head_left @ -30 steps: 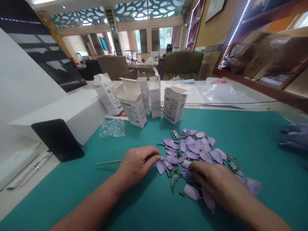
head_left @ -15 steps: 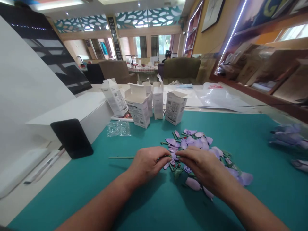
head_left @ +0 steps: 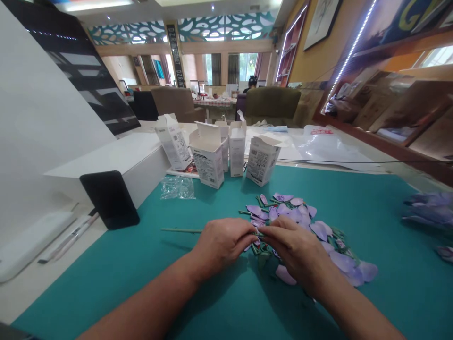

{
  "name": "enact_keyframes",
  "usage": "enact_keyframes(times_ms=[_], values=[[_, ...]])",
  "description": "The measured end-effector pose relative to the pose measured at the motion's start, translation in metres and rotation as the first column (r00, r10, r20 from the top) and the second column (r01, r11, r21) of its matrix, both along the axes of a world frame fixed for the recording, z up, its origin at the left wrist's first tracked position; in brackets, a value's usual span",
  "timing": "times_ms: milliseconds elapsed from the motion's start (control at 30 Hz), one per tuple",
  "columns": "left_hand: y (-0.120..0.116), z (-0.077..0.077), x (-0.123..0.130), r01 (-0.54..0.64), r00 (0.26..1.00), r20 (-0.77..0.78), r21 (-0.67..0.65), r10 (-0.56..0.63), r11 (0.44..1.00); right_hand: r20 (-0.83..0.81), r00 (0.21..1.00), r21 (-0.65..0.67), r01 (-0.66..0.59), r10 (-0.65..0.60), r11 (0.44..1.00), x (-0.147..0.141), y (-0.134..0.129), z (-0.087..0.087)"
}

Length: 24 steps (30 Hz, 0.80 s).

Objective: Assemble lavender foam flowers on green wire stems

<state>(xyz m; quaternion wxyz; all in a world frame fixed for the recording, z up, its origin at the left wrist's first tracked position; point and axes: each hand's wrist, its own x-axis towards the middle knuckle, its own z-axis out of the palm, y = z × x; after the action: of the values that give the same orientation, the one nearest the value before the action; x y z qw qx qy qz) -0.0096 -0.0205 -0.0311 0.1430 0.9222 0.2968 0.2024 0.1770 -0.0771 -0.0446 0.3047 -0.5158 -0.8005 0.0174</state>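
Note:
My left hand [head_left: 222, 243] grips a thin green stem [head_left: 180, 231], which sticks out to the left across the teal mat [head_left: 106, 278]. My right hand [head_left: 293, 245] meets it at the stem's far end, with its fingers pinching a small lilac flower piece [head_left: 256, 242]. The hands largely hide that piece and the join. Just beyond and under my hands lies a loose pile of lilac artificial petals [head_left: 288, 211] mixed with green leaves and stem bits [head_left: 264, 259]. Several more petals [head_left: 343, 261] spread to the right beneath my right wrist.
Several opened white cartons [head_left: 208, 155] stand beyond the pile, near the mat's far edge. A crumpled clear plastic bag [head_left: 177, 188] lies to their left, by a black tablet-like slab [head_left: 109, 200]. Lilac flowers [head_left: 428, 208] lie at the right edge.
My right hand has left the pile and come up against my left hand at the stem's end. The view has shifted slightly, and the petals near my hands have moved a little.

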Motion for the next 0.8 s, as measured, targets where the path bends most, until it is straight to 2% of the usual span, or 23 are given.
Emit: enact_keyframes(times_ms=[133,300,500,633,800], values=[[-0.001,0.0,0.001,-0.004,1.0,-0.025,0.0,0.004,1.0,-0.012,1.0,-0.005,0.02,-0.02,1.0,0.002,-0.003,0.002],[-0.002,0.001,0.003,0.002,0.999,-0.043,-0.007,-0.002,1.0,0.005,1.0,0.023,-0.024,0.024,0.999,0.004,-0.004,0.004],[-0.006,0.001,0.003,0.003,0.998,-0.056,-0.023,-0.004,1.0,-0.083,0.996,0.063,-0.025,0.03,0.998,0.001,-0.005,-0.001],[-0.006,-0.003,0.004,-0.002,0.998,-0.07,-0.004,0.001,1.0,-0.092,0.994,0.041,-0.058,0.062,0.997,0.002,-0.003,-0.009],[-0.003,-0.002,0.005,0.002,0.997,-0.082,-0.009,-0.003,1.0,-0.142,0.99,-0.017,-0.013,0.01,1.0,0.002,0.0,-0.01]])
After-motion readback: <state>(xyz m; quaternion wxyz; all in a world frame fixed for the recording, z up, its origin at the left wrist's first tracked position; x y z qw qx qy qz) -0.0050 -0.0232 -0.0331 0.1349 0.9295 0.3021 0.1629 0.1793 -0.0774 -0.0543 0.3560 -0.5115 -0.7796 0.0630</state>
